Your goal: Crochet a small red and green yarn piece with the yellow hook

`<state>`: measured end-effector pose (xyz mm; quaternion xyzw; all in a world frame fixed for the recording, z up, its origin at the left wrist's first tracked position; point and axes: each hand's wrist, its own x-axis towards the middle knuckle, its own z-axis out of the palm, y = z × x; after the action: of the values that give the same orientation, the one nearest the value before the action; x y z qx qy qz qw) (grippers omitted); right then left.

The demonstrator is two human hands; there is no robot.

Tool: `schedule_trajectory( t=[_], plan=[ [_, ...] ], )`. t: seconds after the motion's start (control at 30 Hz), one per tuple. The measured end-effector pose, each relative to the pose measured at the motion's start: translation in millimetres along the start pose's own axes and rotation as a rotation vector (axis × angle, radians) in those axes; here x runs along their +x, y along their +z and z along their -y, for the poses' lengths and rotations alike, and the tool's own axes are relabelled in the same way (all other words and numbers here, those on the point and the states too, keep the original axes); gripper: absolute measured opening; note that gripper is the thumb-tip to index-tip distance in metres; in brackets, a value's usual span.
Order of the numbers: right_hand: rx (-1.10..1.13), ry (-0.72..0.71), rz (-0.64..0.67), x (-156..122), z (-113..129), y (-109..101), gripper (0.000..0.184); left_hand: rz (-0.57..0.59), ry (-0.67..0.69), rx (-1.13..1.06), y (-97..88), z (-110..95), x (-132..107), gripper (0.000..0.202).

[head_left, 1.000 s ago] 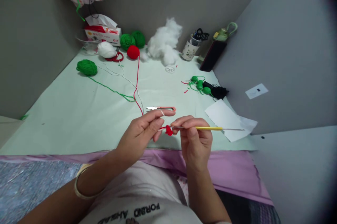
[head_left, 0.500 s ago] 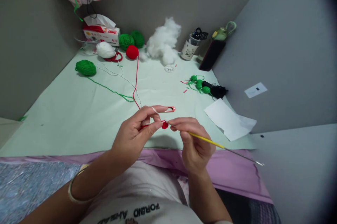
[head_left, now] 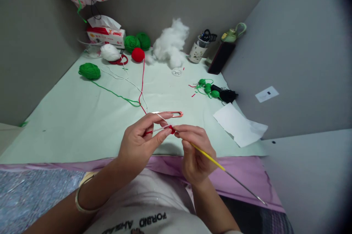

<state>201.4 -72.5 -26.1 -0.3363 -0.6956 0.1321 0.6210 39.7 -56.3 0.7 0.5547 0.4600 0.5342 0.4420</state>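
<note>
My left hand [head_left: 140,137] pinches a small red crochet piece [head_left: 172,129] between thumb and fingers, with white yarn running over its raised index finger. My right hand [head_left: 198,153] is closed around a crochet hook [head_left: 207,156] with a yellow grip; its tip meets the red piece, and its metal far end slants down to the right. Just beyond my left fingers lies an orange-edged tool [head_left: 177,114], partly hidden by them. Red yarn [head_left: 142,80] trails from the red ball [head_left: 138,54] to my left hand.
Green yarn balls [head_left: 89,71], a white ball [head_left: 110,52] over red scissors [head_left: 122,59] and a tissue box [head_left: 107,38] stand at the back left. White stuffing [head_left: 170,43], a pen cup [head_left: 198,51] and a bottle [head_left: 224,52] line the back. Paper [head_left: 240,124] lies right.
My right hand has shifted a little left and turned, so the hook's far end now points more steeply down. The red piece has tilted slightly between my fingers.
</note>
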Motion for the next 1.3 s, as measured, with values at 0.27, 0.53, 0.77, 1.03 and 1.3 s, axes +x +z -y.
schedule_trajectory(
  t=[0.27, 0.53, 0.77, 1.03, 1.3],
  plan=[
    [-0.116, -0.016, -0.021, -0.8, 1.8, 2.7, 0.032, -0.011, -0.038, -0.025, 7.2, -1.4, -4.8, 0.035],
    [-0.28, -0.176, 0.016, -2.7, -8.1, 0.8, 0.037, 0.297, -0.432, -0.561, 3.6, 0.7, 2.3, 0.042],
    [0.294, 0.319, -0.099, 11.3, -0.7, -8.6, 0.018, 0.223, -0.314, -0.424, -5.8, 4.6, 7.3, 0.025],
    [0.313, 0.357, -0.094, 8.6, -1.0, 4.7, 0.016, 0.252, -0.33, -0.485, 3.7, 6.2, 2.3, 0.03],
    [-0.224, -0.017, 0.019, -4.7, -2.6, 2.6, 0.037, 0.221, -0.498, -0.662, 9.4, 7.0, 3.3, 0.037]
  ],
)
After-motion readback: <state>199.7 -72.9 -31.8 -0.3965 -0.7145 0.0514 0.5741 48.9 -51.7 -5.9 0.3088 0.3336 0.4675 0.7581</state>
